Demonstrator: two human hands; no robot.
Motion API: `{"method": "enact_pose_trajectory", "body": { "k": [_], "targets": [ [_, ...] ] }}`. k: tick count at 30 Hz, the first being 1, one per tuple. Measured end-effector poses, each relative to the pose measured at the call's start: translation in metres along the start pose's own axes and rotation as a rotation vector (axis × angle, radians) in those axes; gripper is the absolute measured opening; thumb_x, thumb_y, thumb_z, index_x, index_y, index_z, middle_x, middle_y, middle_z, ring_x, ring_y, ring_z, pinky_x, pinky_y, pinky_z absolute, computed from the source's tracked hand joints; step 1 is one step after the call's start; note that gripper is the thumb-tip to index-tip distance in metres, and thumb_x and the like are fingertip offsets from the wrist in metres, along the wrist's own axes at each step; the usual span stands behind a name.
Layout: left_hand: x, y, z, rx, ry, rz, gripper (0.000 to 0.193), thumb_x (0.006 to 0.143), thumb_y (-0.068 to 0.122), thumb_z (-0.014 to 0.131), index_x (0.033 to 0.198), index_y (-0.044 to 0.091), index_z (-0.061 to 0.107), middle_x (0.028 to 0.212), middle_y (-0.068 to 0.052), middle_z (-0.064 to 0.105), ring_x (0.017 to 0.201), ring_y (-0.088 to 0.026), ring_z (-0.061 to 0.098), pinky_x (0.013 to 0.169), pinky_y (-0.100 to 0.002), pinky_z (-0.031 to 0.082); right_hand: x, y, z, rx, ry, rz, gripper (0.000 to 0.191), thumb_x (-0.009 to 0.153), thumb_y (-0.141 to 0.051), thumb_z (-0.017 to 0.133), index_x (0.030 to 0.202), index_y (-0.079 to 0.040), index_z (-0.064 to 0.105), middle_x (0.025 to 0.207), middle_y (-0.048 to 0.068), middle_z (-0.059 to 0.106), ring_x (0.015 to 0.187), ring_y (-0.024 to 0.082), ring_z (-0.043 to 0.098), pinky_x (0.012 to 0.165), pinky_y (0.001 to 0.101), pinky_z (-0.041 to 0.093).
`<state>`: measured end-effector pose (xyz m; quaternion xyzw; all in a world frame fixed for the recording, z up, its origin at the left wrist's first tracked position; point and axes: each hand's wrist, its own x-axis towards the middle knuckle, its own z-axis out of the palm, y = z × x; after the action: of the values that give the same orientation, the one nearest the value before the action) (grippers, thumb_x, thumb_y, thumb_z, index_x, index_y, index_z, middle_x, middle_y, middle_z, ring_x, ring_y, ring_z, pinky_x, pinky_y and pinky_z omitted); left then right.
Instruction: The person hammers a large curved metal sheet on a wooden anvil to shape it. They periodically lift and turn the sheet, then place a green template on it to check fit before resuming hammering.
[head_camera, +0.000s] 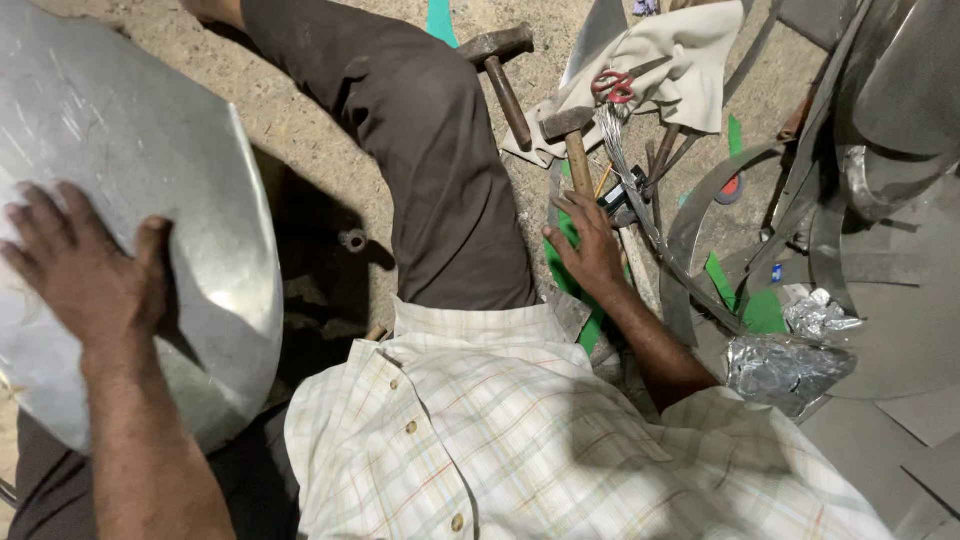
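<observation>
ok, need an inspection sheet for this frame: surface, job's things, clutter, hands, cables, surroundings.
Surface: bare gritty floor; the person sits on it.
Job's things: curved metal sheet at the left; two wooden-handled hammers lie beyond the knee.
Clutter: cream cloth, red-handled snips, bent metal strips, green offcuts, crumpled foil.
Hands: left hand flat on the sheet, fingers spread; right hand on the floor among tools by the nearer hammer's handle, fingers open, gripping nothing.
Cables: wire bundle by the snips.
Surroundings: more sheet metal pieces at the right.
</observation>
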<state>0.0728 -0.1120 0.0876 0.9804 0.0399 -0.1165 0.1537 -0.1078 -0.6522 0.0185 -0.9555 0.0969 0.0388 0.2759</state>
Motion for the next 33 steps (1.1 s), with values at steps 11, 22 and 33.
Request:
{"method": "enact_pose_trajectory", "body": {
  "k": [11,22,33],
  "targets": [
    [-0.030,0.051,0.067,0.055,-0.108,0.036,0.119,0.090,0.088,0.023,0.167,-0.002,0.014,0.174,-0.020,-0.003,0.161,-0.036,-0.006,0.127,-0.055,-0.009,0.108,0.109,0.058,-0.063,0.097,0.218,0.061,0.090,-0.022,0.081,0.142,-0.004,0.055,0.131,0.021,0.061,0.123,0.041,0.058,0.104,0.0495,0.048],
    [0.026,-0.032,0.027,0.184,0.021,-0.214,0.107,0.096,0.085,0.037,0.169,0.009,0.015,0.175,-0.012,0.003,0.163,-0.030,0.000,0.131,-0.053,-0.005,0.282,0.020,0.127,-0.376,-0.242,0.005,0.048,0.099,-0.017,0.071,0.142,-0.003,0.056,0.124,0.019,0.062,0.113,0.036,0.058,0.095,0.0458,0.049],
    [-0.070,-0.022,0.055,0.122,-0.109,0.051,0.117,0.086,0.093,0.020,0.167,0.009,0.014,0.174,-0.011,0.002,0.161,-0.028,-0.001,0.131,-0.050,-0.002,0.312,-0.001,0.116,-0.540,-0.255,0.069,0.037,0.104,-0.020,0.069,0.135,-0.003,0.059,0.109,0.015,0.063,0.095,0.029,0.060,0.080,0.0407,0.051]
  ]
}}
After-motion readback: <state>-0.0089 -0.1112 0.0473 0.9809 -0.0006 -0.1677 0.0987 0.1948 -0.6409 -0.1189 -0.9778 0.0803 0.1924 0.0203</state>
